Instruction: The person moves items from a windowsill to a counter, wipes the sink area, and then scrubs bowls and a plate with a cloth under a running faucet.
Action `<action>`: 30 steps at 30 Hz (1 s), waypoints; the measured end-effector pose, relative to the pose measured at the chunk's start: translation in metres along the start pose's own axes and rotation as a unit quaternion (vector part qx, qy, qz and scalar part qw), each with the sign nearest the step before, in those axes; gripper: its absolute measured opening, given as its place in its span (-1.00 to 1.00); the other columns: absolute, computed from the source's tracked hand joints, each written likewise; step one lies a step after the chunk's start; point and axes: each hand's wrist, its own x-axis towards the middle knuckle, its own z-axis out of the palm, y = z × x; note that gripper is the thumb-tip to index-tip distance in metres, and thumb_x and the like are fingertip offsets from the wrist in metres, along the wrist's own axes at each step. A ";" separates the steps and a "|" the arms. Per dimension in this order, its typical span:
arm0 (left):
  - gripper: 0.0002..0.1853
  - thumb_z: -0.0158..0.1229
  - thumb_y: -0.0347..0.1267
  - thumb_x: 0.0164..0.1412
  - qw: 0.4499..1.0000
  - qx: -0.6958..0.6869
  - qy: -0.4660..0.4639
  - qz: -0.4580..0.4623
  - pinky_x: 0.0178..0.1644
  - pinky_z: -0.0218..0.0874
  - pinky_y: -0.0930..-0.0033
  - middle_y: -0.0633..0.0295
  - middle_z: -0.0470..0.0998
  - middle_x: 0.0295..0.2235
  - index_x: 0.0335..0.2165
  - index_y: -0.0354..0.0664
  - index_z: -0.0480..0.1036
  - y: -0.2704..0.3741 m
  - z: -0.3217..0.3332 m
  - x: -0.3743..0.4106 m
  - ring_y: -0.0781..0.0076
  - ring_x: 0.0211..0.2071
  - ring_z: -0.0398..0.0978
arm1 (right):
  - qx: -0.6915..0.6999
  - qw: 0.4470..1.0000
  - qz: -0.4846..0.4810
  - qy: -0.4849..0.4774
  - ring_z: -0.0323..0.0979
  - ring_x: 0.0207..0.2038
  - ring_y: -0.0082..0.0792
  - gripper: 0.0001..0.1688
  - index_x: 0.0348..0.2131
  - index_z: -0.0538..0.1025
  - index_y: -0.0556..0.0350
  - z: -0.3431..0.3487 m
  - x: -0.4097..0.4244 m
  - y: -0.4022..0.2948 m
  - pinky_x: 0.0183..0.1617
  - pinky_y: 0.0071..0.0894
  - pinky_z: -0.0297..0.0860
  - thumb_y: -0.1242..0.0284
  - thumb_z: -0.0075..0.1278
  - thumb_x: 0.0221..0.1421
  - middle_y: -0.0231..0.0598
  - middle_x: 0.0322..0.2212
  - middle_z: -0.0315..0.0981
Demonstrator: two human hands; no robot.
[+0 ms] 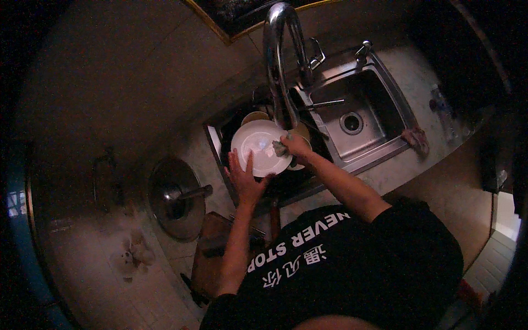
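A white plate point(264, 159) is tilted over the left sink basin, beneath the curved metal faucet point(284, 62). My left hand point(246, 177) grips the plate's lower left edge, with the fingers spread across its face. In my right hand point(295, 148) is a crumpled greenish cloth point(281, 149), touching the plate's right side. Part of a yellowish dish point(255, 116) shows behind the plate, and more dishware lies partly hidden under my right hand. The dim light hides the bottom of the left basin.
The right steel basin point(352, 142) has a round drain. A reddish cloth point(416, 140) hangs at its near right corner. To the left, a round lid point(177, 222) with a handle stands beside a brown board point(206, 264) bearing dark-handled utensils. The faucet arches over the left basin.
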 end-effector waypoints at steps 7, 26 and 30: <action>-0.83 -0.06 -0.46 -0.20 0.983 -0.014 -0.059 0.176 -0.23 0.15 0.24 0.11 0.38 -0.39 -0.47 -0.19 0.32 -0.022 0.013 -0.011 0.21 -0.27 0.33 | 0.027 0.983 0.105 -0.149 0.30 -0.47 -0.36 -0.41 -0.29 0.35 0.25 -0.023 -0.016 -0.045 -0.44 -0.25 0.25 0.05 -0.23 -0.07 -0.16 -0.48 0.35; -0.71 0.07 -0.41 -0.09 0.782 -0.509 -0.071 -0.353 -0.32 0.19 0.40 0.15 0.41 -0.43 -0.36 -0.37 0.28 -0.017 -0.030 0.004 0.39 -0.41 0.36 | -0.491 0.858 -0.150 -0.025 0.18 -0.22 0.15 -0.49 -0.11 0.10 0.21 -0.003 0.022 0.074 -0.17 -0.09 0.18 0.37 -0.24 -0.08 0.20 -0.14 0.01; -0.66 0.05 -0.43 -0.07 0.643 -0.628 0.004 -0.438 -0.25 0.19 0.30 0.08 0.36 -0.34 -0.28 -0.37 0.23 -0.027 -0.008 -0.016 0.33 -0.34 0.34 | -0.389 0.913 -0.088 -0.087 0.16 -0.17 0.09 -0.44 -0.09 0.08 0.21 -0.011 -0.015 0.018 -0.10 -0.15 0.13 0.38 -0.18 -0.10 0.14 -0.14 0.06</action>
